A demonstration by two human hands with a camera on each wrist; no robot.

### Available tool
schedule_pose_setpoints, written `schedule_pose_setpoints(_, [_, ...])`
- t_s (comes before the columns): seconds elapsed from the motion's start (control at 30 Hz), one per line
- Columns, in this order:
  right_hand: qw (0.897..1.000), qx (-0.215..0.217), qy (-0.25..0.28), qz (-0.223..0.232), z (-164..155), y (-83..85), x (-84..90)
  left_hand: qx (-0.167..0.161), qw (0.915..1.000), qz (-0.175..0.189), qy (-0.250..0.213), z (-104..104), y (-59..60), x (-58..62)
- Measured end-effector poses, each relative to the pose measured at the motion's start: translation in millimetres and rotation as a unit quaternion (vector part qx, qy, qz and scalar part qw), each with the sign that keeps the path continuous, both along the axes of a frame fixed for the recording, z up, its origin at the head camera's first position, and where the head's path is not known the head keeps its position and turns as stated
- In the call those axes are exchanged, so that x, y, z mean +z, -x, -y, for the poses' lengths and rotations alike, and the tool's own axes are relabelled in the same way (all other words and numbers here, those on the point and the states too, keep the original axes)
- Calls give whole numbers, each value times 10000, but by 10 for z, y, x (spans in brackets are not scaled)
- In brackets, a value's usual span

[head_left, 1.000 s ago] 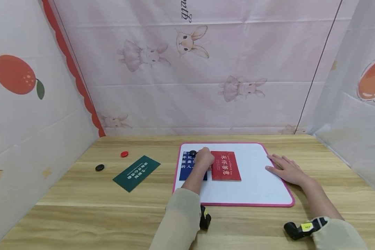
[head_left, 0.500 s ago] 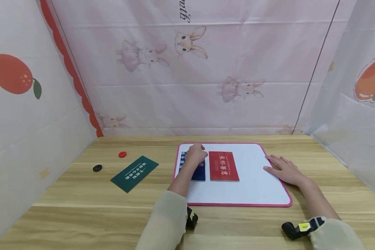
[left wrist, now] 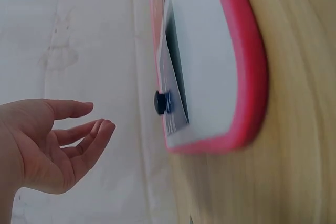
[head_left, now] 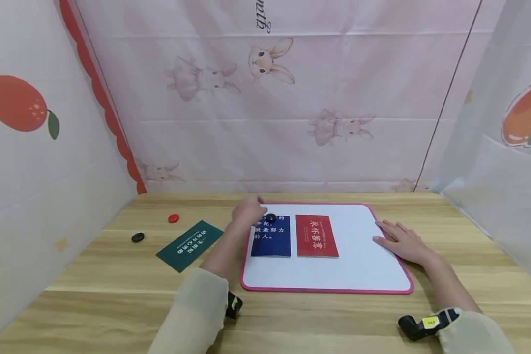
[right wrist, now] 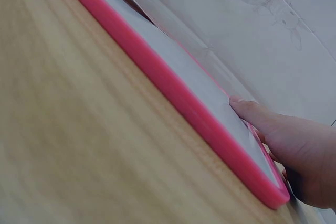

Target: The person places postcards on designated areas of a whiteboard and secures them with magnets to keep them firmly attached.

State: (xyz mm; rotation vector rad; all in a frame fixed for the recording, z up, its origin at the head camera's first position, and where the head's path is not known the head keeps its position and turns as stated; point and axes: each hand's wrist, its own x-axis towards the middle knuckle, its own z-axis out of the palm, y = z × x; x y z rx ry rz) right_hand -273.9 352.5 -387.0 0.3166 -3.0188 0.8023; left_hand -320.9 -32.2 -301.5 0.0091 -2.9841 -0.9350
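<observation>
A whiteboard (head_left: pixel 323 275) with a pink frame lies on the table. On it are a blue card (head_left: pixel 272 243) with white writing and a red card (head_left: pixel 317 236). A round black magnet (head_left: pixel 271 218) sits near the blue card's top edge; the left wrist view shows the card's lower part lifting off the board. My left hand (head_left: pixel 249 210) is over the board's far left corner, just left of the magnet. Its fingers are loosely bent with nothing between them in the left wrist view. My right hand (head_left: pixel 404 242) rests on the board's right edge, thumb (right wrist: pixel 247 107) over the frame.
Left of the board lie a green card (head_left: pixel 190 246), a red magnet (head_left: pixel 173 218) and another black magnet (head_left: pixel 137 237) on the wooden table (head_left: pixel 115 305). Printed cloth walls (head_left: pixel 230 147) stand behind and at both sides.
My left hand has moved left off the blue card, uncovering the card and its black magnet. My right hand has stayed at the board's right edge.
</observation>
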Motion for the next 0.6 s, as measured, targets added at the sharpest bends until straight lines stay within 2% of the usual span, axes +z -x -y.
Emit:
schedule_pose_setpoints(0.2, [10000, 10, 31, -4, 6, -1, 5, 115, 9998, -179, 16, 197, 20, -4])
schedule_pose_setpoints(0.33, [10000, 37, 53, -10, 8, -3, -1, 156, 9997, -152, 81, 337, 18, -30])
schedule_pose_setpoints(0.6, [9999, 62, 106, -90, -5, -24, 10, 236, 9977, -210, 598, 657, 9, -100])
